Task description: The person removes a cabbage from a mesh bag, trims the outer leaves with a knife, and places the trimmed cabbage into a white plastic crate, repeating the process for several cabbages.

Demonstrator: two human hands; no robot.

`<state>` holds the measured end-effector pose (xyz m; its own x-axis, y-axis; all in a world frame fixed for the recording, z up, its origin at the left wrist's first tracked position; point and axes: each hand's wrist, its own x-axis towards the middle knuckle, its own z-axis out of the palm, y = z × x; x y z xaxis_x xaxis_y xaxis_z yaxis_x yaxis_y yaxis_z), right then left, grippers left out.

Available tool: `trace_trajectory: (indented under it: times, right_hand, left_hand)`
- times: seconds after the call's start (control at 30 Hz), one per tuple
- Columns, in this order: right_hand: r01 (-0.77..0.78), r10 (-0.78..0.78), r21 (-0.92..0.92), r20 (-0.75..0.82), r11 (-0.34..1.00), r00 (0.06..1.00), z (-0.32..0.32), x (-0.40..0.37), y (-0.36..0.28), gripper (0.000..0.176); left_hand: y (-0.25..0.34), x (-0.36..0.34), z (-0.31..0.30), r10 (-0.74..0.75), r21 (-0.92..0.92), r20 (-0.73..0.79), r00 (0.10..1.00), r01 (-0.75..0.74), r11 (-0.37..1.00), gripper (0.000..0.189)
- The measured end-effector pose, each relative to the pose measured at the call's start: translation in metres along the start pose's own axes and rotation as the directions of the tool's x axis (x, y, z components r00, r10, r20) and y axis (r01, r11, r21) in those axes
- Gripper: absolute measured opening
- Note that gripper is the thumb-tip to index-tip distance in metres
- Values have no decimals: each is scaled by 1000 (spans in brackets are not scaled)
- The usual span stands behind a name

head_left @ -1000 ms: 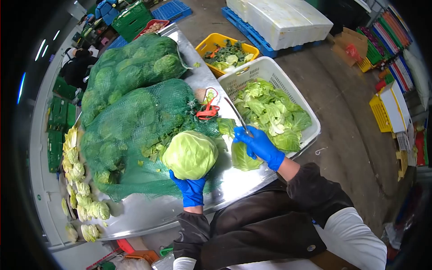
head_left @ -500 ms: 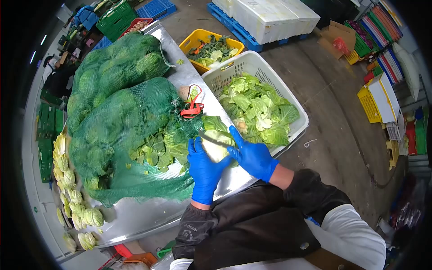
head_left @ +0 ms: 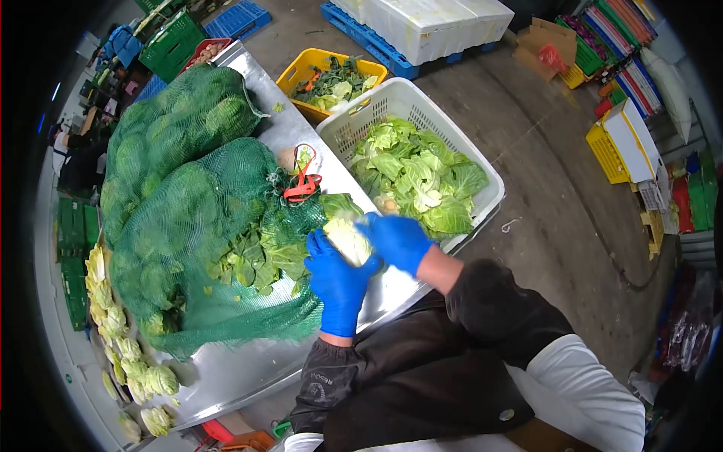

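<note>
A pale, trimmed cabbage is gripped in the blue-gloved fingers of my left hand, above the metal table edge. Against its right side is my right hand, also gloved, smeared by motion, its fingers curled. The knife seen in it half a second earlier is now hidden by the hand and blur. A green leaf lies just beyond the cabbage. Left of my hands, green mesh sacks full of cabbages cover much of the metal table, with loose leaves on the netting.
A white crate of cabbage leaves stands beyond the table's right edge. Behind it is a yellow crate of vegetable scraps. Red strapping lies by the sack's mouth. Several small cabbages line the table's left edge.
My right hand has turned over the cabbage, fingers now curled where the index finger was stretched out. The knife blade has gone from sight. The whole view has shifted slightly.
</note>
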<state>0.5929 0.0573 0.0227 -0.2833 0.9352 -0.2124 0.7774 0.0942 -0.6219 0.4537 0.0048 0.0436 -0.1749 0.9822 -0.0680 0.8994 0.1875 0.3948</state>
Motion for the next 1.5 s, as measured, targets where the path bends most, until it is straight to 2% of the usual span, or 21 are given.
trace_trajectory:
  times: [0.03, 0.07, 0.2, 0.27, 0.33, 0.4, 0.43, 0.47, 0.53, 0.6, 0.77, 0.87, 0.93, 1.0, 1.1, 1.2, 1.27, 1.33, 1.4, 1.47, 1.5]
  right_hand:
    - [-16, 20, 63, -72, 998, 997, -7, 18, 15, 53]
    - [-151, 148, 103, 34, 983, 988, -23, 26, 21, 58]
    - [-55, 56, 89, -15, 995, 998, -29, 4, 4, 50]
    - [-47, 90, 263, -154, 964, 984, -12, 9, 29, 37]
    - [-151, 235, 457, -132, 877, 963, 6, 19, 82, 35]
    - [-305, 335, 263, -75, 915, 939, -11, 17, 107, 37]
    - [-257, 255, -21, -77, 966, 964, -13, 11, 108, 53]
    - [-257, 254, -27, -68, 966, 965, -18, 0, 86, 53]
    - [-37, 19, -117, -154, 993, 988, -26, -19, 23, 83]
    - [164, -153, -112, 104, 980, 983, -21, -31, -5, 92]
    - [165, -138, -102, 230, 981, 963, -2, -33, -22, 79]
    - [210, -176, -170, 197, 963, 964, -2, -23, -23, 69]
    - [193, -191, -27, 58, 981, 980, -10, -4, -26, 66]
    - [84, -90, 45, 163, 995, 983, -21, -2, -29, 57]
    - [334, -334, -8, -70, 943, 940, -8, -4, -29, 44]
    - [244, -245, 65, -1, 968, 970, 27, 42, -23, 41]
    - [191, -178, 181, -84, 965, 980, 41, 79, 4, 30]
    - [-349, 230, 585, 270, 732, 935, 22, 79, 13, 21]
    - [-372, 252, 709, 274, 599, 928, 3, 60, 23, 15]
    - [-356, 270, 829, 257, 432, 928, -3, 54, 49, 9]
    - [-306, 286, 893, 214, 331, 934, -4, 54, 59, 9]
  left_hand:
    - [1, -2, 0, -9, 23, -26, 1000, 10, 1000, 109]
    - [-3, -5, 0, -9, 27, -25, 1000, 10, 1000, 109]
    - [-26, -8, 9, 9, -105, -96, 995, -19, 994, 105]
    - [-56, -16, 20, 83, -321, -245, 966, -162, 933, 104]
    - [-85, -25, 23, -69, -616, -191, 979, -64, 785, 104]
    - [-95, -31, 22, -82, -685, -230, 970, -101, 722, 107]
    - [-95, -30, 20, -89, -686, -231, 969, -97, 721, 107]
    - [-85, -30, 10, 9, -576, -227, 974, -142, 805, 109]
    - [-70, -29, 2, 124, -384, -151, 981, -174, 907, 114]
    - [-66, -27, 6, 167, -268, -131, 977, -197, 943, 115]
    - [-59, -25, 5, 117, -293, -87, 989, -138, 946, 118]
    - [-53, -29, 7, 139, -222, -82, 987, -154, 963, 120]
    - [-49, -33, 5, 162, -186, -67, 984, -172, 967, 124]
    - [-54, -35, 7, 214, -237, -116, 970, -237, 942, 123]
    - [-61, -38, 6, 233, -304, -122, 965, -260, 916, 122]
    - [-67, -42, 0, 311, -351, -112, 944, -330, 876, 120]
    - [-81, -47, 4, 356, -322, -175, 918, -395, 860, 120]
    - [-95, -48, 6, 163, -751, -111, 980, -190, 632, 119]
    - [-110, -45, 5, 32, -953, 22, 999, 11, 304, 111]
    - [-119, -47, 4, -27, -988, 118, 993, 114, -104, 104]
    - [-126, -53, 7, -73, -967, 188, 979, 171, -188, 95]
